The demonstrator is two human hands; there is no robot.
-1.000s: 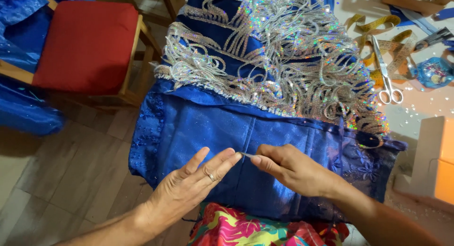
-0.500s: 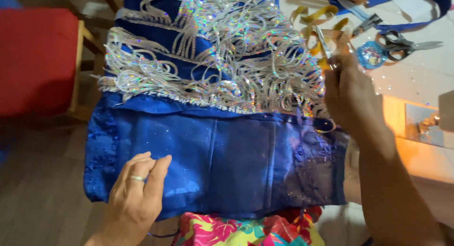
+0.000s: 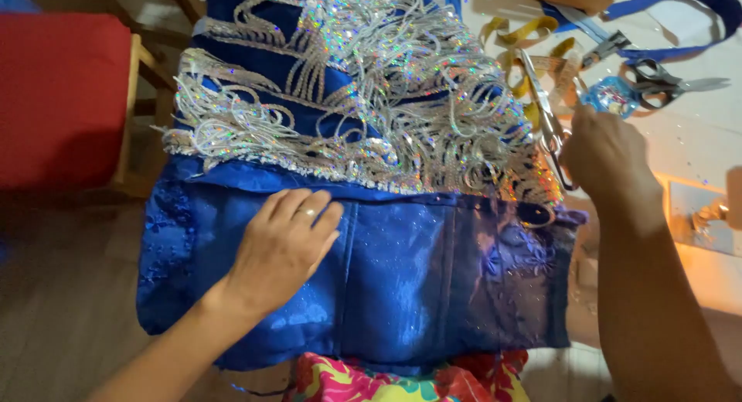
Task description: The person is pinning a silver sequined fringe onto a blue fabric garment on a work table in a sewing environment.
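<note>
A blue garment (image 3: pixel 402 286) lies spread in front of me, its upper part covered in silver sequin fringe (image 3: pixel 363 85). My left hand (image 3: pixel 282 243) rests flat on the blue fabric just below the fringe, fingers together, a ring on one finger. My right hand (image 3: pixel 607 151) is at the garment's right edge, closed on the handles of silver scissors (image 3: pixel 545 108) whose blades point up and away from me.
A red-cushioned wooden chair (image 3: pixel 62 100) stands at the left. On the white table at the right lie black-handled scissors (image 3: pixel 668 77), a small round blue object (image 3: pixel 610 97), yellow strips (image 3: pixel 518 39) and a blue strap (image 3: pixel 672 4). Bright patterned cloth (image 3: pixel 386 379) shows below.
My right hand left the blue fabric, reached to the right and took hold of the silver scissors. My left hand shifted up the fabric toward the fringe.
</note>
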